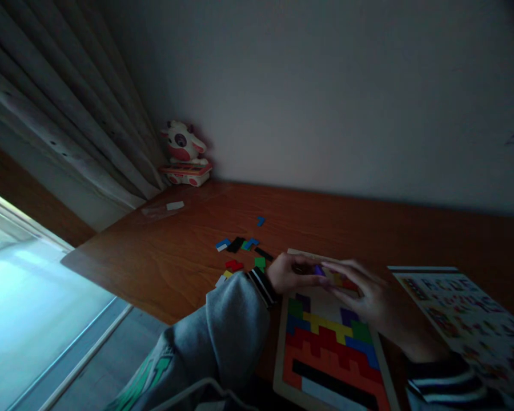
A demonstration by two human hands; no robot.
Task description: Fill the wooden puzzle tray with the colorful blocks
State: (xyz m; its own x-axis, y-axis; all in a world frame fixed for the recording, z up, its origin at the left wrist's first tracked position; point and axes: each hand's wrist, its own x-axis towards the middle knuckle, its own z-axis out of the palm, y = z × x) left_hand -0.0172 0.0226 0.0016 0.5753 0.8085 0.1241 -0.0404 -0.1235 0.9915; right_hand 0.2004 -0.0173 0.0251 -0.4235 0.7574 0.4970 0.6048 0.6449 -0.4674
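A wooden tray [280, 371] of coloured block pieces lies on the brown table, its lower part filled with red, orange, black, yellow, blue and green shapes. Over its upper part, my left hand [292, 275] holds a small purple piece [319, 270] between closed fingertips. From the right, my right hand [370, 294] reaches to the same piece, its fingertips at the piece's right side. A bare pale patch shows in the tray just below my hands. My hands hide part of the tray's upper end.
Loose pieces, among them a green one [260, 262] and a red one [234, 265], lie left of the tray. A printed sheet [466, 319] lies on the right. A cow toy [186, 154] stands at the back left, near a curtain [81, 103].
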